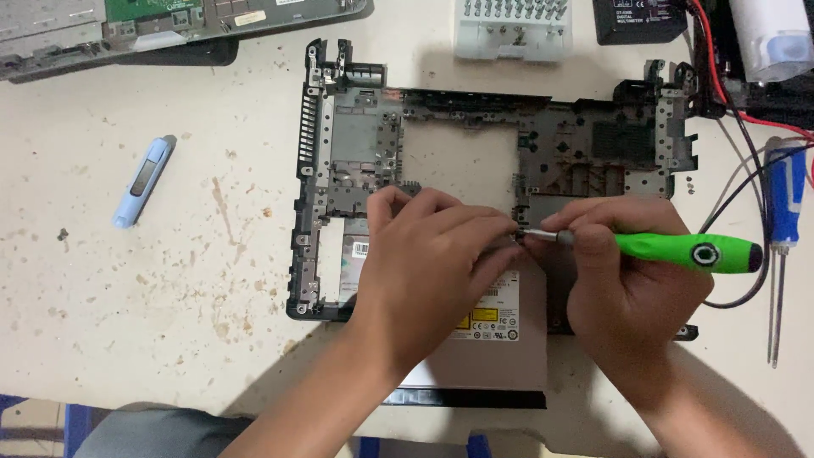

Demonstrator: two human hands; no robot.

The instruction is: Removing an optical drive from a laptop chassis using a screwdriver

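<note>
At the near edge of the counter point(127, 339), a pale, cream-coloured surface flecked with brown stains and small crumbs, a strip of blue shows below the edge, too little of it to tell what it is. Just past the edge, a grey optical drive point(500, 339) with yellow and white labels lies partly inside the dark laptop base frame point(475, 127), its black front sticking out toward the person. The left hand point(424, 263) rests flat over the drive, its fingers curled and pressing down near the drive's far corner; its grip holds nothing. The right hand point(627, 280) has its grip closed around a green-handled screwdriver point(678, 250), whose metal tip meets the left fingertips at the drive's edge inside the frame. To the left, well apart from the frame, a light blue plastic tool point(144, 180) lies alone on the stained surface. On the right, a blue-handled screwdriver point(784, 237) lies beside red and black wires point(738, 119). Farther back, a clear case of screwdriver bits point(511, 27) sits just beyond the frame, a black multimeter point(638, 19) next to it, and another dismantled laptop part point(127, 30) at the far left corner.
</note>
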